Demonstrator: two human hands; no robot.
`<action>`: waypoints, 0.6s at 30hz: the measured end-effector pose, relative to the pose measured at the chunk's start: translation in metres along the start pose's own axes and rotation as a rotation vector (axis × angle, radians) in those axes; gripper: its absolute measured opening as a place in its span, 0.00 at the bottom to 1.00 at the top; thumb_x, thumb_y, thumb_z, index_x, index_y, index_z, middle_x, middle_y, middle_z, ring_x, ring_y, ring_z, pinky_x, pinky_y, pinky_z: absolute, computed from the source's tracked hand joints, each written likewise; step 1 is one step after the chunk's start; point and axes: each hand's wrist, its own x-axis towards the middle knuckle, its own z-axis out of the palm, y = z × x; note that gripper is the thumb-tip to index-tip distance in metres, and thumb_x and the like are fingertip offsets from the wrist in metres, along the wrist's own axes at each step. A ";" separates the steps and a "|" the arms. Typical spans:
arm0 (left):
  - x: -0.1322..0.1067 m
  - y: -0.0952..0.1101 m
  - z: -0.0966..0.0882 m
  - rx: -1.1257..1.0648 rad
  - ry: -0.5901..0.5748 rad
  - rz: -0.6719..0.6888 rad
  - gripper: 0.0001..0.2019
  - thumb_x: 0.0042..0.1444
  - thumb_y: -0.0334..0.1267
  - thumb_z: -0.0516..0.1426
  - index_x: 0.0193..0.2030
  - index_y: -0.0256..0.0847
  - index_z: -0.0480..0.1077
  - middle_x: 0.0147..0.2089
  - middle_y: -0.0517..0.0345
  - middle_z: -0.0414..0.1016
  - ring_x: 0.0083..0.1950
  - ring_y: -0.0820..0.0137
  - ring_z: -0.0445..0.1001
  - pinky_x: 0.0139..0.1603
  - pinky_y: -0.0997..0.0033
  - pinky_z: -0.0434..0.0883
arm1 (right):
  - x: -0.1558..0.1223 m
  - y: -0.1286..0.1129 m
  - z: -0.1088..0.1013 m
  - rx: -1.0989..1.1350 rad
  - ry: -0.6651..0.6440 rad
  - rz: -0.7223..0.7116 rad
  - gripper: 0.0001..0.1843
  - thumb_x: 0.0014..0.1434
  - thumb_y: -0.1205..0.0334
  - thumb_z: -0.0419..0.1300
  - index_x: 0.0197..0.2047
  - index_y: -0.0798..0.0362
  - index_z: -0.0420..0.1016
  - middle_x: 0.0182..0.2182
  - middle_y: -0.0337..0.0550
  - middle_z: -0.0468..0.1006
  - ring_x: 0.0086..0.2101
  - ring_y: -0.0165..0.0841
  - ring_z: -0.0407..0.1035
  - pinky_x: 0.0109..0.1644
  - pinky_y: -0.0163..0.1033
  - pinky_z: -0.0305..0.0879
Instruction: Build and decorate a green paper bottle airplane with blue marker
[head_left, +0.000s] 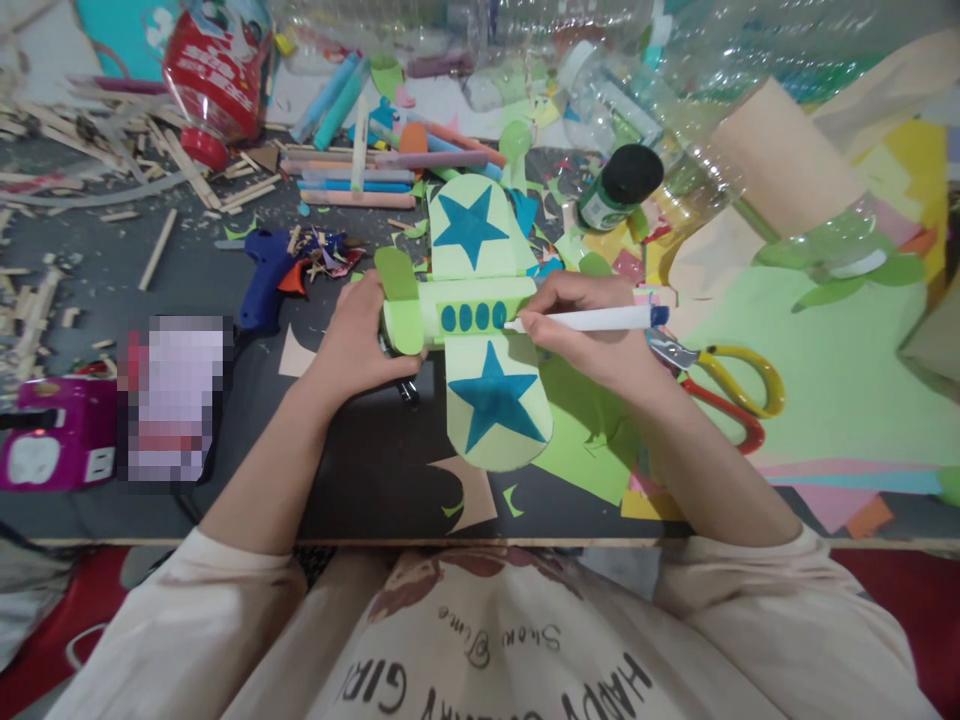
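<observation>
A light-green paper airplane model (487,297) lies across the middle of the table, its tail to the left. Each wing carries a blue star, and a row of several blue ovals runs along the body. My left hand (365,345) is closed around the tail end. Between the fingers of my right hand (589,320) is a white marker (592,319) with a blue end, its tip at the rightmost oval. Just right of that hand lie scissors (724,385) with yellow and red handles, partly hidden by my wrist.
A blue glue gun (268,272), a phone (178,400) and a purple box (60,435) lie left. Behind are markers (356,180), a red-labelled bottle (217,80), a dark-capped jar (621,187) and clear bottles. Green paper (847,370) covers the right; wood sticks (157,248) litter the left.
</observation>
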 end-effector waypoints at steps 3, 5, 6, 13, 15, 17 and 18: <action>0.000 0.000 0.000 -0.001 -0.003 -0.008 0.29 0.45 0.42 0.63 0.55 0.47 0.63 0.53 0.48 0.72 0.55 0.48 0.72 0.56 0.46 0.70 | 0.001 0.000 0.001 0.042 0.051 0.014 0.11 0.54 0.60 0.61 0.22 0.50 0.67 0.20 0.35 0.70 0.22 0.27 0.61 0.25 0.35 0.56; 0.000 0.000 0.000 0.000 -0.002 -0.016 0.30 0.44 0.42 0.63 0.56 0.47 0.63 0.53 0.48 0.72 0.55 0.48 0.72 0.56 0.46 0.70 | 0.000 0.000 0.002 0.052 0.075 0.037 0.11 0.54 0.59 0.61 0.23 0.50 0.67 0.20 0.35 0.70 0.22 0.27 0.61 0.26 0.35 0.57; 0.000 -0.001 0.001 -0.001 0.000 -0.019 0.30 0.44 0.42 0.63 0.56 0.47 0.63 0.53 0.49 0.72 0.55 0.49 0.72 0.56 0.46 0.70 | 0.000 0.000 0.002 0.047 0.077 0.045 0.12 0.55 0.58 0.61 0.23 0.50 0.67 0.20 0.35 0.69 0.22 0.27 0.61 0.26 0.35 0.57; -0.001 -0.001 0.001 0.000 -0.001 -0.014 0.30 0.45 0.42 0.64 0.56 0.48 0.63 0.52 0.49 0.72 0.56 0.48 0.72 0.57 0.45 0.70 | -0.001 0.000 0.000 -0.020 0.031 0.029 0.15 0.57 0.54 0.62 0.24 0.50 0.67 0.22 0.36 0.71 0.24 0.28 0.62 0.28 0.37 0.59; -0.001 -0.001 0.001 0.002 -0.002 -0.012 0.29 0.45 0.42 0.64 0.56 0.48 0.63 0.53 0.49 0.72 0.56 0.48 0.72 0.57 0.45 0.70 | -0.001 0.001 0.000 -0.014 0.022 0.013 0.15 0.57 0.54 0.62 0.23 0.50 0.67 0.21 0.35 0.70 0.23 0.27 0.61 0.27 0.36 0.57; 0.000 -0.001 0.001 0.000 0.001 -0.007 0.29 0.45 0.42 0.64 0.56 0.48 0.62 0.53 0.49 0.72 0.56 0.48 0.72 0.57 0.45 0.70 | 0.000 0.002 0.000 -0.002 0.015 -0.010 0.14 0.56 0.55 0.62 0.23 0.50 0.68 0.20 0.35 0.70 0.22 0.27 0.61 0.26 0.36 0.56; 0.000 -0.001 0.001 -0.001 0.004 -0.004 0.29 0.45 0.42 0.64 0.56 0.48 0.62 0.53 0.49 0.72 0.56 0.48 0.72 0.57 0.45 0.70 | 0.000 0.002 -0.001 0.002 0.012 -0.018 0.13 0.56 0.56 0.63 0.23 0.51 0.68 0.20 0.34 0.70 0.22 0.26 0.60 0.25 0.35 0.55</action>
